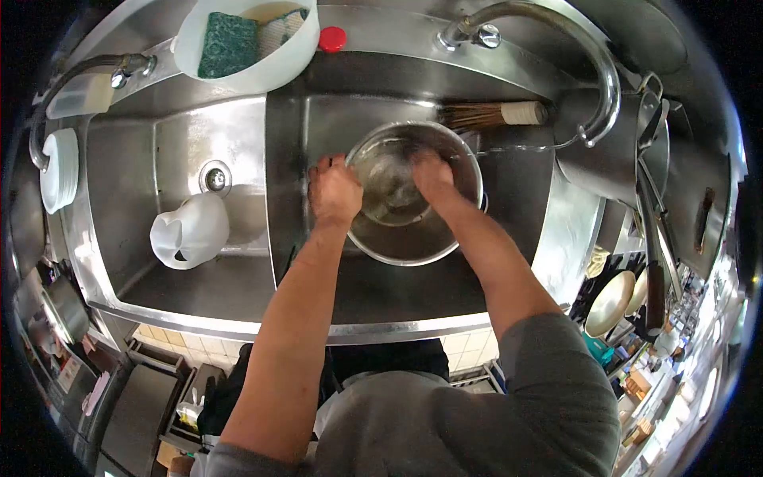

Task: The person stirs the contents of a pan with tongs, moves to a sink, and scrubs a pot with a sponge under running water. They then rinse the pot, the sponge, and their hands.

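Observation:
A round steel pot [413, 238] stands in the right basin of a steel double sink [381, 318]. My left hand [334, 191] grips the pot's left rim. My right hand [433, 176] reaches inside the pot and presses against its inner wall; what the fingers hold, if anything, is hidden by blur. A curved faucet [592, 67] arches over the right basin, and a thin stream of water runs from its spout toward the pot.
A bamboo brush [497, 115] lies behind the pot. A white plastic jug [189, 232] lies in the left basin near the drain [215, 178]. A white tub [246, 73] with a green sponge [228, 44] sits on the back ledge. Pans hang at the right.

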A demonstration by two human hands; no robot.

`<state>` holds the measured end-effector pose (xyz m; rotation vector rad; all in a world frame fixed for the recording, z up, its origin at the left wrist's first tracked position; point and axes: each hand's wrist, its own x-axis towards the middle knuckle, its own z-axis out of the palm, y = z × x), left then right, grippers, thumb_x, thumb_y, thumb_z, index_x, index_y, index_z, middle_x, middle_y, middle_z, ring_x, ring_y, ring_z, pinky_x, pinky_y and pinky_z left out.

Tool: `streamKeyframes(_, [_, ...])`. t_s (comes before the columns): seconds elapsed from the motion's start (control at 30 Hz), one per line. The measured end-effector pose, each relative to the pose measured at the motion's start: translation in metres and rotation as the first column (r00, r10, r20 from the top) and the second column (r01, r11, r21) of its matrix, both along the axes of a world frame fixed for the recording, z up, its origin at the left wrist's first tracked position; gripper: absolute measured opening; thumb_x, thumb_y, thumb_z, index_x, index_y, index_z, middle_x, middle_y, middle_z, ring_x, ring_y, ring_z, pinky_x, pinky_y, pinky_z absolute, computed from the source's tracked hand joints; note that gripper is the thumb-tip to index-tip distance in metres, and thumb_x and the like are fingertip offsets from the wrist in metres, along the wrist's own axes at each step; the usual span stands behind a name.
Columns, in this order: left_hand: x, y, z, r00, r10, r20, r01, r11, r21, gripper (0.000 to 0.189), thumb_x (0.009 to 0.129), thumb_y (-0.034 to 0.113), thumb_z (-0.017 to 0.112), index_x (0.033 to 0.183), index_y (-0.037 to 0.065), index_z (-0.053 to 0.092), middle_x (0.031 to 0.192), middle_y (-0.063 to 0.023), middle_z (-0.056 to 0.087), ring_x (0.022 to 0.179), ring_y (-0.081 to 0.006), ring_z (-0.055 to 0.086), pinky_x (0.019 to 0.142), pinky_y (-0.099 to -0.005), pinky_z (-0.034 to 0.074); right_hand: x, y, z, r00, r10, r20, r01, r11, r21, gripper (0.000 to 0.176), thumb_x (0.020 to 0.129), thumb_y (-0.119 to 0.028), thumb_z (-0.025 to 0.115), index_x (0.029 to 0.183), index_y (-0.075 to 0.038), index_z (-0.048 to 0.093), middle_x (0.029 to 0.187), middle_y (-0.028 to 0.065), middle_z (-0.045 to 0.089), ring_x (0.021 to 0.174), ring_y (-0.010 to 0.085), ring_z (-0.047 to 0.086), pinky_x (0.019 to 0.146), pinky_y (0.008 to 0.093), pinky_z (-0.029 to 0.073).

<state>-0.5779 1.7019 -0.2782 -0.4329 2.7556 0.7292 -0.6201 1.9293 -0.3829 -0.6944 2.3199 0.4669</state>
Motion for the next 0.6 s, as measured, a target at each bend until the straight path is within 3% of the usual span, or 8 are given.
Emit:
streamKeyframes(0.13, [-0.006, 0.01, 0.012, 1.0, 0.007, -0.026, -0.008, 0.999, -0.033, 0.036, 0.095, 0.018, 0.065, 0.127, 0.002, 0.065, 0.123, -0.0229, 0.063, 0.117, -0.0428, 0.062, 0.101, -0.0499, 0.052, 0.091, -0.04, -0.03, 0.672, -0.711, 0.206, 0.727, 0.687, -0.002, 0.035, 0.1, -0.025, 0.055, 0.125, -0.006, 0.071, 0.142, 0.0156, 0.062, 0.135, 0.0303, 0.056, 0.116, 0.0419, 0.042])
streamKeyframes(0.27, [-0.011, 0.013, 0.006, 1.0, -0.015, 0.027, 0.016, 0.999, -0.035, 0.034, 0.097, 0.021, 0.063, 0.126, 0.002, 0.065, 0.127, -0.0229, 0.061, 0.119, -0.0426, 0.061, 0.102, -0.0515, 0.051, 0.032, -0.13, -0.048, 0.407, -0.806, 0.43, 0.892, 0.249, -0.378, 0.048, 0.101, -0.031, 0.056, 0.139, -0.002, 0.057, 0.148, 0.0204, 0.056, 0.138, 0.0343, 0.053, 0.118, 0.0435, 0.038])
streamKeyframes(0.33, [-0.009, 0.012, 0.009, 0.998, -0.031, 0.049, 0.034, 0.997, -0.065, 0.034, 0.097, 0.021, 0.063, 0.125, 0.002, 0.064, 0.127, -0.0221, 0.062, 0.118, -0.0432, 0.061, 0.102, -0.0518, 0.051, 0.028, -0.136, -0.056, 0.384, -0.773, 0.504, 0.896, 0.18, -0.406, 0.057, 0.101, -0.034, 0.057, 0.146, 0.0, 0.05, 0.151, 0.0228, 0.053, 0.139, 0.0362, 0.052, 0.119, 0.0443, 0.036])
streamKeyframes(0.4, [-0.009, 0.014, 0.009, 0.997, 0.038, 0.072, -0.034, 0.998, -0.057, 0.034, 0.096, 0.022, 0.063, 0.124, 0.002, 0.064, 0.126, -0.0221, 0.062, 0.118, -0.0437, 0.061, 0.101, -0.0519, 0.052, 0.051, -0.102, -0.052, 0.495, -0.693, 0.524, 0.869, 0.394, -0.3, 0.066, 0.102, -0.037, 0.058, 0.153, 0.002, 0.043, 0.154, 0.0252, 0.05, 0.14, 0.0382, 0.05, 0.12, 0.0451, 0.035])
streamKeyframes(0.43, [-0.016, 0.015, 0.009, 0.997, 0.041, 0.07, -0.037, 0.998, -0.058, 0.034, 0.096, 0.022, 0.063, 0.124, 0.002, 0.064, 0.126, -0.0221, 0.062, 0.118, -0.0437, 0.061, 0.101, -0.0519, 0.052, 0.048, -0.068, -0.022, 0.617, -0.623, 0.481, 0.757, 0.637, -0.146, 0.057, 0.101, -0.031, 0.058, 0.148, -0.001, 0.051, 0.151, 0.0227, 0.054, 0.138, 0.0361, 0.053, 0.118, 0.0458, 0.038])
streamKeyframes(0.5, [-0.008, 0.015, 0.01, 0.997, -0.004, 0.081, 0.007, 0.999, -0.045, 0.035, 0.099, 0.021, 0.06, 0.131, 0.007, 0.064, 0.132, -0.0202, 0.058, 0.122, -0.0408, 0.059, 0.102, -0.0485, 0.053, 0.038, 0.0, 0.046, 0.816, -0.285, 0.503, 0.267, 0.957, 0.109, 0.043, 0.099, -0.02, 0.06, 0.138, -0.006, 0.066, 0.145, 0.0176, 0.062, 0.135, 0.0319, 0.059, 0.114, 0.047, 0.045])
streamKeyframes(0.53, [-0.01, 0.02, 0.012, 0.997, 0.006, 0.079, -0.002, 0.999, -0.051, 0.035, 0.099, 0.021, 0.06, 0.131, 0.007, 0.064, 0.132, -0.0202, 0.058, 0.122, -0.0408, 0.059, 0.102, -0.0485, 0.053, 0.031, 0.019, 0.037, 0.843, -0.455, 0.287, 0.433, 0.891, 0.14, 0.032, 0.096, -0.02, 0.061, 0.122, -0.008, 0.077, 0.131, 0.0155, 0.071, 0.125, 0.0311, 0.066, 0.104, 0.0474, 0.053])
streamKeyframes(0.6, [-0.01, 0.033, 0.011, 0.991, 0.021, 0.131, -0.012, 0.998, -0.069, 0.037, 0.098, 0.02, 0.06, 0.134, 0.009, 0.063, 0.129, -0.0208, 0.06, 0.121, -0.0405, 0.059, 0.102, -0.0485, 0.053, 0.024, 0.017, 0.024, 0.899, -0.395, 0.188, 0.363, 0.914, 0.181, 0.032, 0.096, -0.02, 0.062, 0.122, -0.009, 0.077, 0.129, 0.0154, 0.072, 0.122, 0.031, 0.068, 0.1, 0.0488, 0.054])
